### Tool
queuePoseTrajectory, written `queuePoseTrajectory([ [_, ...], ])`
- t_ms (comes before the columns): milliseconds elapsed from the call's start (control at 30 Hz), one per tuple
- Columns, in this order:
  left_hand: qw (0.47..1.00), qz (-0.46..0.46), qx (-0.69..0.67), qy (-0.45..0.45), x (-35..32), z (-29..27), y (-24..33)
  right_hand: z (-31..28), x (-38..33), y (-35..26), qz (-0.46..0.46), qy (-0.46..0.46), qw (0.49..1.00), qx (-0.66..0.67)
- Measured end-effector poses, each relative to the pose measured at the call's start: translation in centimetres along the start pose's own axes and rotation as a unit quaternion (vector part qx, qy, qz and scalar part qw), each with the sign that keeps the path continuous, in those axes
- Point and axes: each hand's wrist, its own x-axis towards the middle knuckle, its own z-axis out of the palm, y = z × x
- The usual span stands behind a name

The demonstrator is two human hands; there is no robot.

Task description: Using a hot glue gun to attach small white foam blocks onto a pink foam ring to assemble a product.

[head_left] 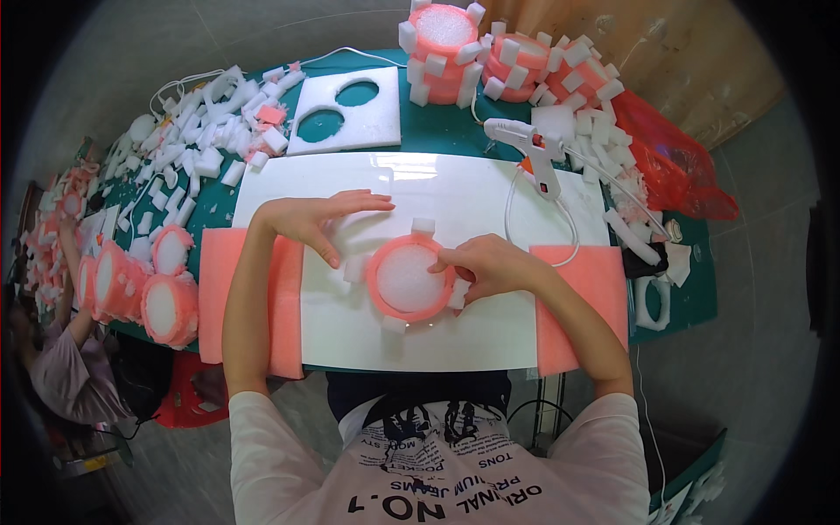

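In front of me on a white board lies a round pink foam ring with a white foam disc in its middle. Small white foam blocks stick out from its rim at the top, both sides and bottom. My right hand grips the ring's right side, thumb on top and fingers by the right block. My left hand hovers to the upper left of the ring, fingers spread, holding nothing. A white glue gun rests at the board's upper right, its cord looping down.
Pink foam sheets flank the board. A white foam sheet with two round holes lies behind it. Foam scraps pile at far left, finished-looking pink rounds nearer. Stacked rounds and a red bag stand back right. Another person sits left.
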Motion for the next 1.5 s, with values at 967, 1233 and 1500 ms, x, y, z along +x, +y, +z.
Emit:
queuePoseTrajectory([
  [967, 0.969, -0.084, 0.202, 0.117, 2.4, 2.6, -1.0, 0.1, 0.1, 0.1, 0.000, 0.004, 1.000, 0.003],
  [1233, 0.967, -0.082, 0.207, 0.123, 2.6, 2.8, -1.1, 0.0, 0.2, -0.1, 0.016, -0.005, 1.000, -0.011],
  [1500, 0.966, -0.078, 0.213, 0.121, 2.6, 2.9, -1.1, 0.4, 0.1, 0.3, -0.014, 0.022, 0.999, -0.025],
])
